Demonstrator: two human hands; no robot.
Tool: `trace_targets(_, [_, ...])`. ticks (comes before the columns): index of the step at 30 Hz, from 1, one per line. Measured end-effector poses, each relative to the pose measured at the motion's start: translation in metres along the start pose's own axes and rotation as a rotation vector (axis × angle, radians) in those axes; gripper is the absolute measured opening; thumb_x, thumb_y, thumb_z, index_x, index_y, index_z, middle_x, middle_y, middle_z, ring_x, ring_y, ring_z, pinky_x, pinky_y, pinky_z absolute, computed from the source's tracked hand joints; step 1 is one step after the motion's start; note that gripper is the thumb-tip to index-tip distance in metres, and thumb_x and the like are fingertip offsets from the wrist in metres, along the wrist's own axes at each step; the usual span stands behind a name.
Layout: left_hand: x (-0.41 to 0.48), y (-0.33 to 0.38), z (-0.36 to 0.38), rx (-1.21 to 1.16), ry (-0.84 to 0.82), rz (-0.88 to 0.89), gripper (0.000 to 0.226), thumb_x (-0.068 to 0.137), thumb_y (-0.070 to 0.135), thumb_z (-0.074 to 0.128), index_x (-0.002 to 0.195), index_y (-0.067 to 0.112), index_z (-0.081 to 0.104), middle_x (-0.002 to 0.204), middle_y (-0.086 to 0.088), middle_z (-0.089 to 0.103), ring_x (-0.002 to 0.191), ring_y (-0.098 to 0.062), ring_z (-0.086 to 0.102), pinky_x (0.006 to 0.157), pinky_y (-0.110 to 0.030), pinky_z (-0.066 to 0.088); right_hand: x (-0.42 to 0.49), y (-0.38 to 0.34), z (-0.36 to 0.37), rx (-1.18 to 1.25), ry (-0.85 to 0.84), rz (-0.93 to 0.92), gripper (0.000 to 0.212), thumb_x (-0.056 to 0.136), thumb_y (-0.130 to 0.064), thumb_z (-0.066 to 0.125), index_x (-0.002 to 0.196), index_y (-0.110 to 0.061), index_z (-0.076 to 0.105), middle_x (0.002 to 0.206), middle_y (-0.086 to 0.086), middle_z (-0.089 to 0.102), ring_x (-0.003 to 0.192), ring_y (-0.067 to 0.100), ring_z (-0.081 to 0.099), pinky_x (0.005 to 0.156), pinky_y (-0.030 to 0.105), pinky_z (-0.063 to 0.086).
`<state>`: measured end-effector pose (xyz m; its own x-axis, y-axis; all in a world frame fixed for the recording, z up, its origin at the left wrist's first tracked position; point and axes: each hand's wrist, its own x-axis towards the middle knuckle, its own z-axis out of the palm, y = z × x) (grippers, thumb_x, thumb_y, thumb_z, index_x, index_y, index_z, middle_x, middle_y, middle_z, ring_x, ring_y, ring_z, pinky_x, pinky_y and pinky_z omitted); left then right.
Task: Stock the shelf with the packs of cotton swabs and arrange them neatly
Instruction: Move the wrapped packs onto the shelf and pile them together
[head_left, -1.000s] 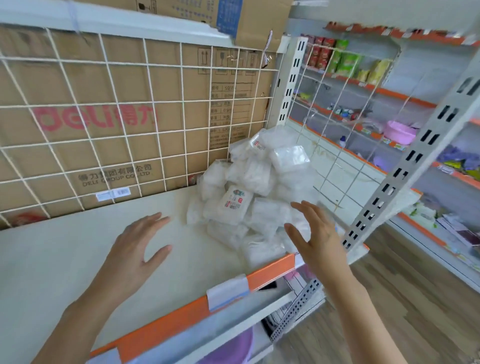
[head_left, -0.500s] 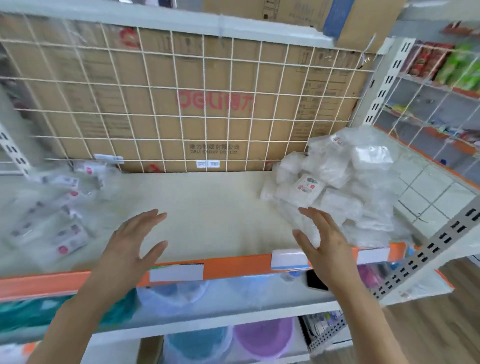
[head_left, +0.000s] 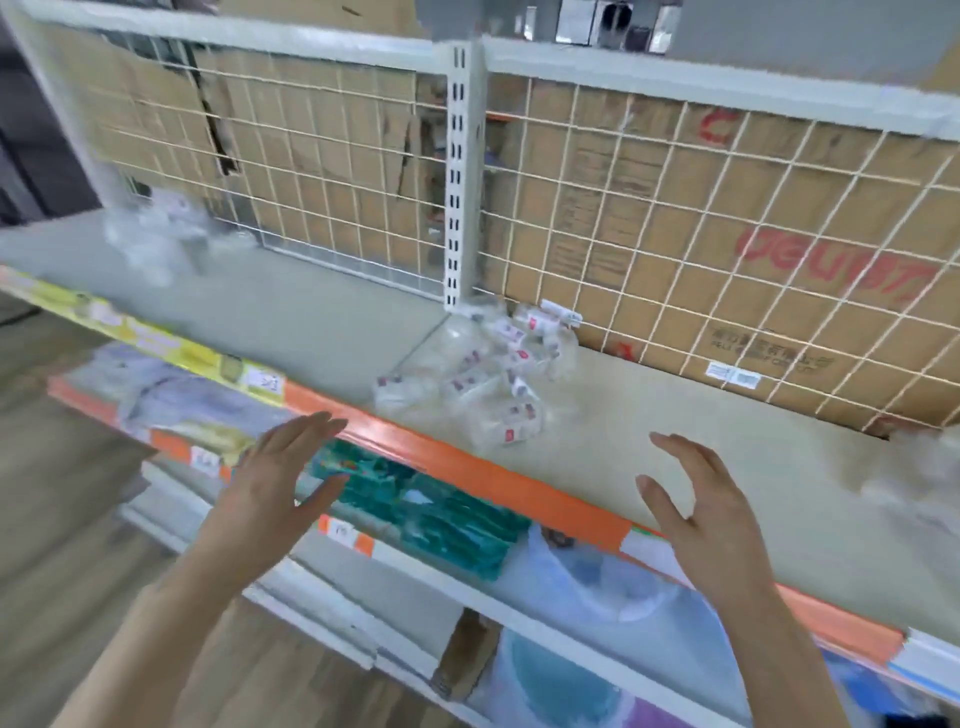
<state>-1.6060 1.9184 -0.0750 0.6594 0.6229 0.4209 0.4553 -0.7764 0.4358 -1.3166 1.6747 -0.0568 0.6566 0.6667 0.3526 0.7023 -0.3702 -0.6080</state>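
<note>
A loose heap of clear packs of cotton swabs (head_left: 483, 384) with red-and-white labels lies on the beige shelf (head_left: 649, 441), near the white upright post. My left hand (head_left: 280, 483) hovers with fingers straight in front of the shelf's orange edge, left of the heap, holding nothing. My right hand (head_left: 701, 499) is held over the front of the shelf, right of the heap, fingers spread and empty. A blurred white pile of packs (head_left: 914, 478) shows at the far right edge.
A wire grid back panel (head_left: 675, 218) with cardboard boxes behind it closes the shelf. More clear bags (head_left: 150, 234) sit on the neighbouring shelf at left. Below are teal packs (head_left: 441, 514) and plastic basins (head_left: 561, 680).
The view has swung left: the big white pile slid to the right edge and the labelled heap came to the centre. Both hands stay raised and empty.
</note>
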Motion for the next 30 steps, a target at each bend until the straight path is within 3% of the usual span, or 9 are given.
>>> trace_targets(2, [-0.013, -0.029, -0.025, 0.034, 0.022, -0.053, 0.057, 0.081, 0.049, 0.043, 0.125, 0.016, 0.058, 0.126, -0.006, 0.059, 0.113, -0.023, 0.053, 0.09, -0.047, 0.046, 0.002, -0.025, 0.025, 0.013, -0.025, -0.015, 0.036, 0.09, -0.025, 0.06, 0.126, -0.019, 0.056, 0.131, 0.005, 0.052, 0.118, 0.026, 0.051, 0.089, 0.034, 0.041])
trace_targets(5, [-0.033, -0.07, -0.059, 0.09, 0.026, -0.128, 0.06, 0.083, 0.054, 0.038, 0.129, 0.019, 0.056, 0.129, 0.002, 0.055, 0.116, -0.014, 0.044, 0.09, -0.038, 0.039, 0.003, -0.06, 0.063, 0.018, -0.043, -0.044, 0.035, 0.09, -0.022, 0.061, 0.124, -0.018, 0.056, 0.127, 0.005, 0.054, 0.118, 0.026, 0.051, 0.092, 0.039, 0.042])
trace_targets(8, [-0.05, -0.113, -0.091, 0.125, 0.03, -0.19, 0.061, 0.083, 0.056, 0.037, 0.13, 0.022, 0.054, 0.129, 0.003, 0.056, 0.112, -0.02, 0.05, 0.088, -0.035, 0.039, 0.005, -0.097, 0.101, 0.034, -0.054, -0.093, 0.035, 0.087, -0.015, 0.063, 0.121, -0.013, 0.058, 0.122, 0.007, 0.057, 0.117, 0.029, 0.051, 0.089, 0.027, 0.036])
trace_targets(12, [-0.075, -0.161, -0.135, 0.138, 0.031, -0.226, 0.061, 0.087, 0.058, 0.036, 0.13, 0.019, 0.054, 0.131, 0.003, 0.054, 0.119, -0.024, 0.052, 0.093, -0.047, 0.044, 0.009, -0.147, 0.145, 0.064, -0.099, -0.129, 0.038, 0.091, -0.038, 0.056, 0.123, -0.016, 0.057, 0.128, 0.007, 0.054, 0.123, 0.025, 0.047, 0.092, 0.031, 0.036])
trace_targets(16, [-0.098, -0.19, -0.166, 0.175, 0.076, -0.24, 0.072, 0.09, 0.069, 0.021, 0.13, 0.019, 0.055, 0.131, 0.004, 0.053, 0.121, -0.02, 0.048, 0.093, -0.041, 0.042, 0.015, -0.191, 0.182, 0.109, -0.158, -0.189, 0.036, 0.089, -0.022, 0.06, 0.124, -0.018, 0.057, 0.131, 0.004, 0.053, 0.124, 0.024, 0.045, 0.095, 0.029, 0.033])
trace_targets(21, [-0.116, -0.217, -0.175, 0.152, 0.13, -0.34, 0.047, 0.088, 0.052, 0.036, 0.131, 0.037, 0.041, 0.129, 0.001, 0.053, 0.119, -0.025, 0.05, 0.093, -0.047, 0.044, 0.038, -0.227, 0.225, 0.142, -0.251, -0.256, 0.035, 0.089, -0.02, 0.06, 0.124, -0.019, 0.056, 0.131, 0.003, 0.051, 0.126, 0.02, 0.043, 0.098, 0.027, 0.031])
trace_targets(24, [-0.118, -0.24, -0.174, 0.171, 0.125, -0.389, 0.05, 0.09, 0.06, 0.034, 0.13, 0.032, 0.042, 0.13, 0.0, 0.053, 0.116, -0.023, 0.05, 0.091, -0.045, 0.044, 0.057, -0.242, 0.252, 0.158, -0.282, -0.304, 0.036, 0.089, -0.021, 0.059, 0.124, -0.02, 0.056, 0.13, 0.001, 0.052, 0.125, 0.019, 0.045, 0.098, 0.028, 0.032])
trace_targets(30, [-0.079, -0.288, -0.178, 0.262, 0.2, -0.449, 0.053, 0.084, 0.047, 0.041, 0.129, 0.022, 0.051, 0.131, 0.001, 0.053, 0.114, -0.017, 0.045, 0.089, -0.037, 0.04, 0.119, -0.273, 0.306, 0.199, -0.31, -0.349, 0.033, 0.092, -0.027, 0.057, 0.124, -0.021, 0.056, 0.132, 0.001, 0.051, 0.127, 0.019, 0.044, 0.096, 0.03, 0.034])
